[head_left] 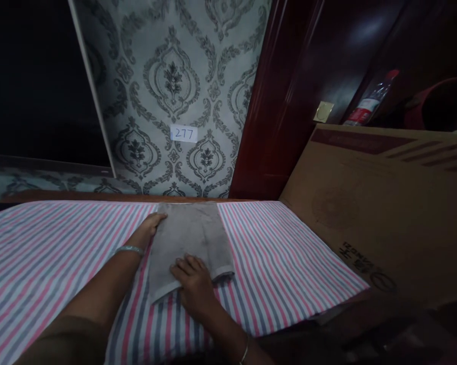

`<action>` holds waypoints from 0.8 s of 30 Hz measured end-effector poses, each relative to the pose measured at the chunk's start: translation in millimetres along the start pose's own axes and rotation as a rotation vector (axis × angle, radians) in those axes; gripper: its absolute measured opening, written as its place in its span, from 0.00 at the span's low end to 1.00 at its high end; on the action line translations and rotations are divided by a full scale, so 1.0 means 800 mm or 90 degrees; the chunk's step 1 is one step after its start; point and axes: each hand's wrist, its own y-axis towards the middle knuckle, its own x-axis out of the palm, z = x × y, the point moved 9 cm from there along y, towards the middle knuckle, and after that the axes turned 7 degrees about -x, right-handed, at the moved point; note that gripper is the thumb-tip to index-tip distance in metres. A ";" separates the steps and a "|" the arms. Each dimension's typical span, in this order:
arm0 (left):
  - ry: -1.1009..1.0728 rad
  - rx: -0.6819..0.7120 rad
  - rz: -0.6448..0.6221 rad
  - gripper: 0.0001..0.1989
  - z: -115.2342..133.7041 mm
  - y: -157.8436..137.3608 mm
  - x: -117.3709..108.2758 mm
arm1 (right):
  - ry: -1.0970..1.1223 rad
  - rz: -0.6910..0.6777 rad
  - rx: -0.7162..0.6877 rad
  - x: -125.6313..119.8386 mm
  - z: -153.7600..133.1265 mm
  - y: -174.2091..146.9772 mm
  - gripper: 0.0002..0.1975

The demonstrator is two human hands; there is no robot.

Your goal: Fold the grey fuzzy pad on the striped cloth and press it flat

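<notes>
A grey folded cloth [190, 235] lies on a striped bedsheet [266, 243], its far end close to the wall. My left hand [152, 223] rests at the cloth's upper left edge, fingertips touching it and some fingers hidden; a pale bangle circles that wrist. On the near edge of the cloth, my right hand [193, 284] lies palm down with its fingers spread over the fabric. To the right of this hand, the near edge stands slightly raised, with a dark fold beneath it.
A large cardboard box [350, 203] stands along the right side, with a plastic bottle [371, 104] behind its top edge. A dark screen [41, 81] hangs at left on patterned wallpaper, near a paper label [183, 134] reading 277. Dark red wooden panelling [274, 116] rises behind.
</notes>
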 end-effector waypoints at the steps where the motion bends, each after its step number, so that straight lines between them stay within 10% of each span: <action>1: -0.002 0.010 -0.012 0.15 0.007 0.005 0.008 | 0.006 0.008 0.002 -0.003 0.002 0.001 0.30; 7: -0.004 0.075 -0.047 0.17 0.052 0.024 0.041 | -0.013 0.054 0.047 -0.007 0.009 0.011 0.32; 14: 0.095 0.045 0.023 0.13 0.012 0.013 -0.002 | -0.087 -0.023 0.037 0.031 0.007 0.006 0.26; 24: 0.201 0.049 0.037 0.17 -0.018 -0.023 -0.026 | -0.151 -0.057 0.119 -0.018 0.030 -0.012 0.29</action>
